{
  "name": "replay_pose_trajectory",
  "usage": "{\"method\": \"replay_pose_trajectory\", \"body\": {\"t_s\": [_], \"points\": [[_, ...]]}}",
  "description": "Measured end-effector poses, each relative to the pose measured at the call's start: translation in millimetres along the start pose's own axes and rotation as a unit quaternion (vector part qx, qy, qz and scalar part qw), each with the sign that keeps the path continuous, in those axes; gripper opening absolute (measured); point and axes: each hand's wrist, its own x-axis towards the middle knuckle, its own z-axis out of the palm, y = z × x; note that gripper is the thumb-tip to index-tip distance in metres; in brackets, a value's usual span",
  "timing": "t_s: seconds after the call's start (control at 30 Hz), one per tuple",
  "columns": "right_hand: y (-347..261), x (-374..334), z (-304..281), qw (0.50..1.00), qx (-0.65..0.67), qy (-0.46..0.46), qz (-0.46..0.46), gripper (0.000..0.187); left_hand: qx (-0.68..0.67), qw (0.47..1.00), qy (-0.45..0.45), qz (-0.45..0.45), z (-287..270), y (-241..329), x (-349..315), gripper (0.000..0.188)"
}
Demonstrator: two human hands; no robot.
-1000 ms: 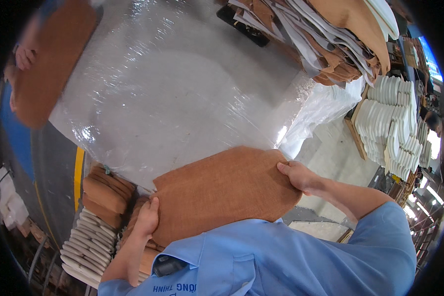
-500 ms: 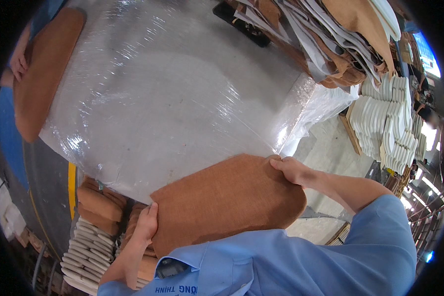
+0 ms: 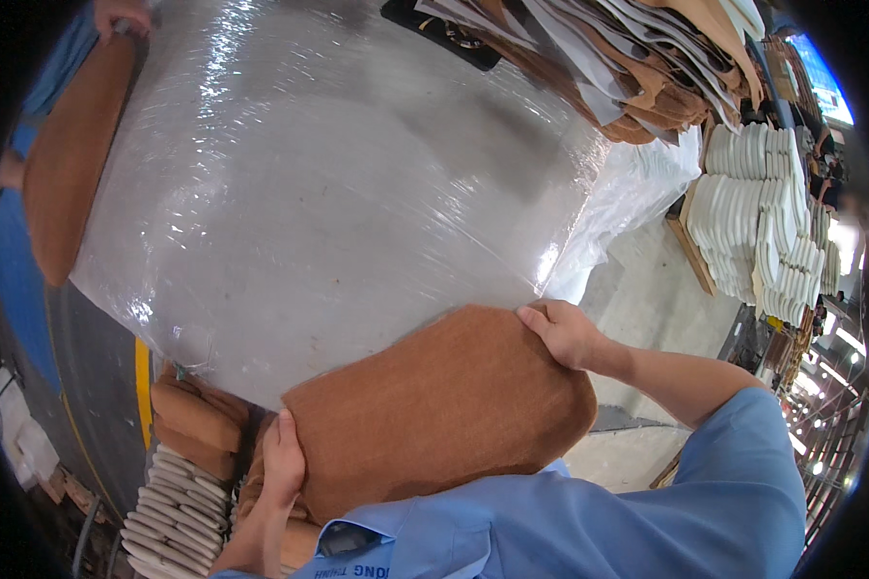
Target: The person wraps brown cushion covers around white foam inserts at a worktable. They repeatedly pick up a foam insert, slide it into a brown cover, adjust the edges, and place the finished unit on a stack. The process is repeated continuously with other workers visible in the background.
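A brown fabric-covered cushion (image 3: pixel 444 405), rounded at its right end, is held between my two hands at the near edge of a table wrapped in clear plastic film (image 3: pixel 357 212). My left hand (image 3: pixel 283 454) grips its left end, with the thumb pressed along the edge. At the upper right corner, my right hand (image 3: pixel 562 333) pinches the cushion, thumb on top and fingers underneath. The cushion's lower side lies close against my blue shirt. The fingers beneath the cushion are hidden.
Across the table at far left, another person's hand (image 3: pixel 124 13) holds a similar brown cushion (image 3: pixel 79 159). Brown and grey fabric pieces (image 3: pixel 637 68) pile up at the far right, beside a black object (image 3: pixel 444 34). White pads (image 3: pixel 743 212) stand stacked beyond; more pads (image 3: pixel 174 511) lie at lower left.
My cushion has shifted slightly, its left end coming a little nearer to me, both hands still on it. The other person's upper hand has moved to the far tip of their cushion.
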Motion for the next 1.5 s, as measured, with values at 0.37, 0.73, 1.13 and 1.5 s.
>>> {"method": "replay_pose_trajectory", "body": {"t_s": [0.37, 0.73, 1.13, 1.5], "points": [[36, -5, 11, 0.982, 0.147, 0.001, -0.122, 0.05, 0.013, 0.972, 0.098, 0.212, 18, -36, -24, 0.047], [-17, -51, -45, 0.708, 0.533, 0.115, -0.449, 0.06, -0.259, 0.827, 0.052, 0.496, 14, 93, -127, 0.086], [10, -22, -33, 0.684, 0.558, 0.124, -0.453, 0.059, -0.441, 0.797, 0.022, 0.412, 50, 79, -86, 0.071], [20, -58, -18, 0.692, 0.6, 0.124, -0.381, 0.042, -0.557, 0.729, 0.196, 0.347, 52, 102, -25, 0.058]]}}
